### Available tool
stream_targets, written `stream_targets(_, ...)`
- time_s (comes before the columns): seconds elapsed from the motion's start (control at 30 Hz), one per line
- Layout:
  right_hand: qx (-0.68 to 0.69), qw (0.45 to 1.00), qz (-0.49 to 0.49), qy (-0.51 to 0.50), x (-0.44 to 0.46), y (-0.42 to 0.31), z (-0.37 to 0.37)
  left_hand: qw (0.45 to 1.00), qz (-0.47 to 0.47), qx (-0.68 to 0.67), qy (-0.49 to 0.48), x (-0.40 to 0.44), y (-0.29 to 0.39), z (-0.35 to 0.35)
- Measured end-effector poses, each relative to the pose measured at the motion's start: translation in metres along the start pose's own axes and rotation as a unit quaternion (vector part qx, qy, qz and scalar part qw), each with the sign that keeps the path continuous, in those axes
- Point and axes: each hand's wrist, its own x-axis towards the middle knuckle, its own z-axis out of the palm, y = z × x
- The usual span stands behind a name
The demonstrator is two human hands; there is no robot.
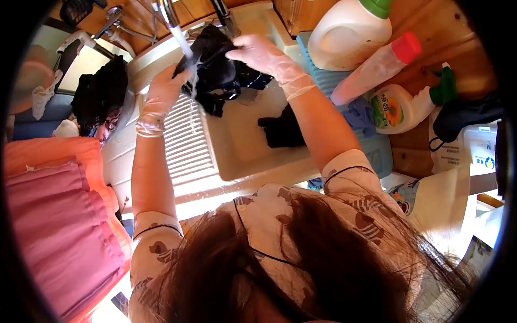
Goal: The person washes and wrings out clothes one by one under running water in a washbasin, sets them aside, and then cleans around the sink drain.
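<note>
Under the running tap [168,19], a wet black garment [212,62] is stretched out over the sink, and the water stream strikes its left side. My left hand [166,89], in a thin clear glove, grips the garment's left edge. Gloved the same way, my right hand [261,54] has its thumb and fingers at the garment's upper right edge, with the fingertips partly hidden by the cloth. The garment's lower part hangs into the sink basin [231,169]. A second black cloth [283,129] lies in the basin, under my right forearm.
A ribbed washboard [186,142] slopes left of the basin. To the right stand a white detergent jug [350,35], a pink-capped bottle [377,67] and a green-topped spray bottle [404,110]. Dark clothes [102,89] are piled at the left, above a pink cloth [64,226].
</note>
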Motion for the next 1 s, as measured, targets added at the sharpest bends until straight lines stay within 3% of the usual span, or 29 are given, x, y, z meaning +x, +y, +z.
stream_targets(0.03,0.049,0.997,-0.041,0.030,-0.001,-0.005,-0.002,1.000,0.013,0.025,0.011,-0.002,0.010,-0.003)
stream_targets(0.07,0.089,0.995,-0.022,0.045,-0.005,-0.009,-0.007,0.998,0.025,0.049,0.022,-0.003,0.020,-0.005)
stream_targets(0.13,0.029,0.998,0.005,0.052,-0.024,-0.033,-0.016,0.993,0.088,0.030,0.072,0.001,0.018,-0.001)
stream_targets(0.2,-0.029,0.992,-0.112,0.058,-0.018,-0.021,-0.001,0.993,0.047,0.074,0.079,0.003,0.024,-0.002)
stream_targets(0.27,0.023,0.997,-0.074,0.013,-0.018,-0.023,0.009,0.975,-0.062,-0.157,0.145,0.014,0.013,0.007)
stream_targets(0.33,0.059,0.997,-0.056,-0.007,-0.020,-0.027,0.024,0.861,-0.096,-0.496,0.063,0.012,0.016,0.006)
stream_targets(0.37,0.132,0.986,-0.098,-0.031,-0.017,-0.029,0.038,0.821,-0.076,-0.564,0.051,0.010,0.021,0.007)
stream_targets(0.5,0.180,0.975,-0.133,0.017,0.008,-0.001,0.111,0.707,-0.105,-0.700,0.019,0.011,0.010,0.011)
stream_targets(0.53,0.209,0.976,-0.067,0.010,0.009,-0.008,0.110,0.696,-0.105,-0.710,0.029,0.006,0.010,0.010)
stream_targets(0.6,0.100,0.994,-0.018,0.028,0.014,-0.012,0.097,0.662,-0.082,-0.744,-0.030,-0.003,-0.011,-0.004)
stream_targets(0.63,-0.006,0.997,-0.051,0.055,0.023,-0.004,0.095,0.681,-0.087,-0.726,-0.045,-0.010,-0.018,-0.013)
stream_targets(0.67,0.025,0.997,-0.071,0.029,0.023,-0.013,0.083,0.774,-0.154,-0.612,0.061,-0.025,-0.020,-0.023)
stream_targets(0.73,0.130,0.988,-0.066,-0.044,0.016,-0.044,0.053,0.884,-0.154,-0.440,0.039,-0.042,-0.045,-0.040)
stream_targets(0.77,0.078,0.994,-0.044,-0.059,0.010,-0.062,0.046,0.904,-0.155,-0.397,0.033,-0.052,-0.046,-0.039)
stream_targets(0.8,-0.119,0.989,-0.033,-0.081,0.006,-0.084,0.039,0.922,-0.159,-0.352,0.026,-0.062,-0.048,-0.038)
stream_targets(0.83,-0.143,0.985,-0.027,-0.096,0.005,-0.090,0.039,0.945,-0.231,-0.232,0.000,-0.061,-0.052,-0.040)
stream_targets(0.87,-0.171,0.979,-0.026,-0.106,0.008,-0.098,0.033,0.955,-0.197,-0.222,0.006,-0.062,-0.055,-0.042)
stream_targets(0.9,-0.088,0.986,-0.092,-0.103,0.006,-0.094,0.029,0.964,-0.161,-0.213,0.014,-0.063,-0.054,-0.042)
stream_targets(0.93,-0.131,0.971,-0.147,-0.134,0.023,-0.075,0.033,0.970,-0.130,-0.205,0.021,-0.065,-0.052,-0.039)
stream_targets(0.97,-0.173,0.960,-0.130,-0.176,0.028,-0.079,0.030,0.962,-0.095,-0.254,0.026,-0.069,-0.031,-0.036)
stream_targets(1.0,-0.212,0.946,-0.109,-0.218,0.028,-0.080,0.029,0.982,-0.048,-0.184,0.009,-0.062,-0.028,-0.026)
